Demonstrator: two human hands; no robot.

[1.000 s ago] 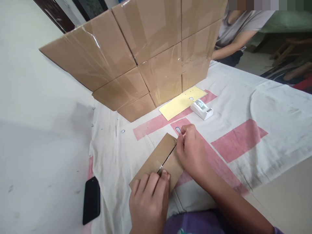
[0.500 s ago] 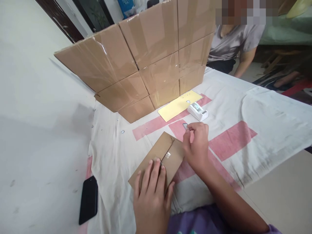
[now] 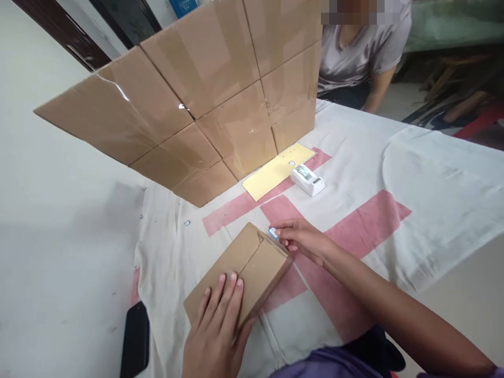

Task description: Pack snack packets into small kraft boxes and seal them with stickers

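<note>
White cloth with pink bands is spread over the surface. Nearest, a small cardboard box (image 3: 240,265) is pressed down by the left hand (image 3: 214,328), laid flat with its fingers extended; a black phone (image 3: 134,338) lies beside it. At the box's far corner, a small blue-edged sticker (image 3: 273,231) is pinched by the right hand (image 3: 303,240). Further off, a white tape dispenser (image 3: 307,180) and a yellow sheet (image 3: 275,170) are seen before a taped cardboard wall (image 3: 189,105). Any print is too small to be read.

Left hand (image 3: 214,328) flat on cardboard box (image 3: 240,270)

Pink-striped cloth (image 3: 433,173), cardboard (image 3: 255,262), yellow sheet (image 3: 271,170), tape dispenser (image 3: 307,179); phone (image 3: 134,341)
</note>
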